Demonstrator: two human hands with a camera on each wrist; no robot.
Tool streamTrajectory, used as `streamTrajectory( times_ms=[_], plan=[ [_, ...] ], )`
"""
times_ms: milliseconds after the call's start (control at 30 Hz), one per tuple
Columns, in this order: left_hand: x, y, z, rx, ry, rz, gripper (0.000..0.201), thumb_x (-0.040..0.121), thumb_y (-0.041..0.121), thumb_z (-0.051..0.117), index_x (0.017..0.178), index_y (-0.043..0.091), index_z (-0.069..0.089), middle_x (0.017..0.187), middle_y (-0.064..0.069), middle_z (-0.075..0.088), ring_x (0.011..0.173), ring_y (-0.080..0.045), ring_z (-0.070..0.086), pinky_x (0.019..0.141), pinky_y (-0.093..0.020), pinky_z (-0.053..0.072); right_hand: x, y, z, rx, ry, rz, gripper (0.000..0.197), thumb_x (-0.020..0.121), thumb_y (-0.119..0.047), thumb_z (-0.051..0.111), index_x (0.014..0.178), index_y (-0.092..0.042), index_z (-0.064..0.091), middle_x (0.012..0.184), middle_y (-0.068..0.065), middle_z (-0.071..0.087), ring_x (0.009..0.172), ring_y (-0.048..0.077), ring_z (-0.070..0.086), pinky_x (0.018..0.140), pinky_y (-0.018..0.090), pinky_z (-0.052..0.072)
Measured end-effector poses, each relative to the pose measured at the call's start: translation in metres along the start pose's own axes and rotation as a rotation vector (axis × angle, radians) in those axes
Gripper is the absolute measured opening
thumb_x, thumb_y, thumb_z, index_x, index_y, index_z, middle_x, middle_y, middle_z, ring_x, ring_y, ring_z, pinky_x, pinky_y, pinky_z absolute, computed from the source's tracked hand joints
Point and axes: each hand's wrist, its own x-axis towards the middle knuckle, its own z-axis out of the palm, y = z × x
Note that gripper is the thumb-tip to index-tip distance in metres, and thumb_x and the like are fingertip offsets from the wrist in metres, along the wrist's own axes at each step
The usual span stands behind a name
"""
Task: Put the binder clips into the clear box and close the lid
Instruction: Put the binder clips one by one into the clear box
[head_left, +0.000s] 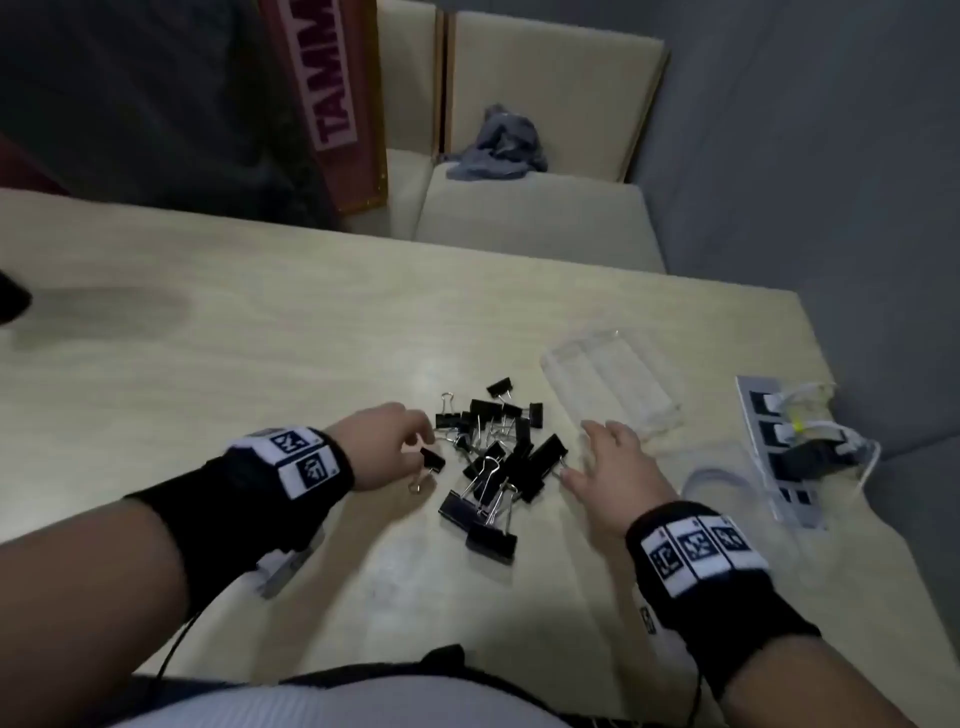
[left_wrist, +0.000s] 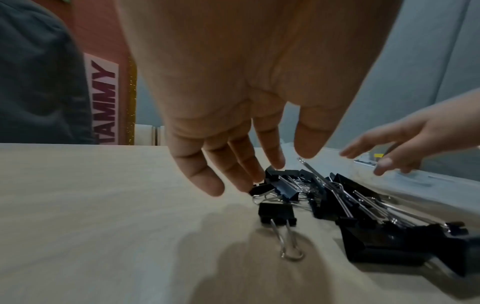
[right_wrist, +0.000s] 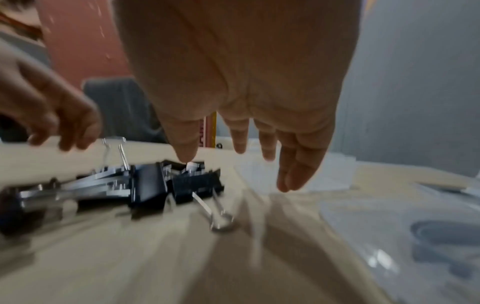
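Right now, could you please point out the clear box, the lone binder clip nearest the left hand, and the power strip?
clear box (head_left: 613, 387): head view, its top face.
lone binder clip (head_left: 432, 460): head view, its black body.
power strip (head_left: 779, 457): head view, its socket face.

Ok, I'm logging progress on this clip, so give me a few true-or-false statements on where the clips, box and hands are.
1. The black binder clips lie in a pile on the pale wooden table. True.
2. Several clips already sit inside the clear plastic box. False: the box looks empty; all clips are on the table.
3. The right hand grips a clip. False: its fingers are spread, holding nothing.
4. The left hand is at the pile's left edge, fingers loosely curled. True.
5. The box lies left of the pile. False: it lies to the right, beyond it.
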Motion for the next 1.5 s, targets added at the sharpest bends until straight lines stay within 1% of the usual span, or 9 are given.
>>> streamTrajectory(
  times_ms=[100, 233, 533, 667, 800, 900, 1066, 1200, 1500],
  plan=[
    [0.013, 0.005, 0.002, 0.025, 0.054, 0.040, 0.035, 0.087, 0.031, 0.056, 0.121, 0.028, 0.054, 0.122, -0.003, 0.050, 0.109, -0.021, 0.053, 0.096, -0.037, 0.045, 0.007, -0.004, 0.008, -0.090, 0.029, -0.017, 0.064, 0.086, -0.041, 0.055, 0.142, -0.016, 0.033, 0.155, 0.006, 0.020, 0.130, 0.030, 0.041, 0.107, 0.045, 0.038],
    [0.018, 0.014, 0.012, 0.096, 0.094, 0.107, 0.038, 0.085, 0.031, 0.053, 0.124, 0.030, 0.052, 0.127, -0.002, 0.049, 0.112, -0.024, 0.048, 0.095, -0.043, 0.046, 0.006, -0.001, 0.012, -0.127, 0.035, -0.132, 0.032, 0.082, -0.026, 0.053, 0.112, -0.016, 0.057, 0.125, 0.001, 0.045, 0.100, 0.021, 0.054, 0.089, 0.037, 0.048],
    [0.021, 0.034, 0.028, 0.333, 0.033, 0.296, 0.054, 0.081, 0.048, 0.057, 0.132, 0.035, 0.044, 0.135, 0.004, 0.044, 0.125, -0.023, 0.038, 0.100, -0.043, 0.038, 0.003, 0.012, 0.004, -0.270, -0.044, -0.308, 0.007, 0.074, -0.015, 0.048, 0.075, -0.023, 0.049, 0.098, -0.002, 0.052, 0.084, 0.024, 0.055, 0.072, 0.035, 0.045],
    [0.023, 0.040, 0.029, 0.372, 0.042, 0.385, 0.058, 0.081, 0.052, 0.057, 0.135, 0.042, 0.039, 0.135, 0.006, 0.043, 0.129, -0.022, 0.034, 0.104, -0.043, 0.033, -0.004, 0.013, 0.006, -0.249, 0.071, -0.303, 0.010, 0.074, -0.014, 0.055, 0.084, -0.019, 0.056, 0.127, 0.003, 0.051, 0.102, 0.030, 0.053, 0.086, 0.039, 0.043],
    [0.025, 0.049, 0.034, 0.480, 0.028, 0.482, 0.053, 0.081, 0.053, 0.056, 0.132, 0.047, 0.044, 0.126, 0.005, 0.047, 0.121, -0.023, 0.039, 0.099, -0.043, 0.034, -0.011, 0.005, 0.013, -0.138, 0.280, -0.344, 0.017, 0.074, -0.013, 0.058, 0.091, -0.017, 0.056, 0.106, 0.003, 0.053, 0.094, 0.025, 0.051, 0.081, 0.038, 0.042],
    [0.024, 0.053, 0.039, 0.542, 0.030, 0.538, 0.039, 0.079, 0.048, 0.058, 0.116, 0.037, 0.060, 0.117, 0.003, 0.053, 0.112, -0.026, 0.045, 0.090, -0.044, 0.038, -0.008, -0.001, 0.024, -0.154, 0.206, -0.444, 0.030, 0.076, -0.009, 0.058, 0.103, -0.020, 0.059, 0.108, 0.000, 0.058, 0.091, 0.026, 0.055, 0.076, 0.036, 0.043],
    [0.022, 0.051, 0.048, 0.624, 0.135, 0.634, 0.018, 0.074, 0.033, 0.063, 0.090, 0.025, 0.065, 0.091, 0.006, 0.065, 0.090, -0.027, 0.056, 0.074, -0.044, 0.047, -0.013, 0.001, 0.036, -0.261, 0.030, -0.396, 0.062, 0.080, -0.013, 0.053, 0.138, -0.031, 0.039, 0.140, -0.002, 0.045, 0.114, 0.027, 0.049, 0.093, 0.040, 0.042],
    [0.024, 0.053, 0.051, 0.623, 0.187, 0.632, 0.028, 0.078, 0.023, 0.060, 0.106, 0.023, 0.061, 0.084, 0.005, 0.065, 0.090, -0.027, 0.055, 0.079, -0.045, 0.045, -0.014, 0.001, 0.035, -0.285, 0.083, -0.358, 0.047, 0.082, -0.021, 0.057, 0.128, -0.026, 0.045, 0.117, 0.005, 0.051, 0.099, 0.029, 0.052, 0.081, 0.040, 0.047],
    [0.029, 0.066, 0.052, 0.814, 0.205, 0.708, 0.010, 0.075, 0.026, 0.066, 0.084, 0.029, 0.071, 0.079, 0.009, 0.063, 0.086, -0.025, 0.056, 0.077, -0.043, 0.046, -0.010, 0.011, 0.045, -0.230, 0.089, -0.232, 0.025, 0.085, -0.025, 0.056, 0.105, -0.013, 0.048, 0.112, 0.008, 0.048, 0.088, 0.030, 0.055, 0.064, 0.036, 0.046]
  ],
)
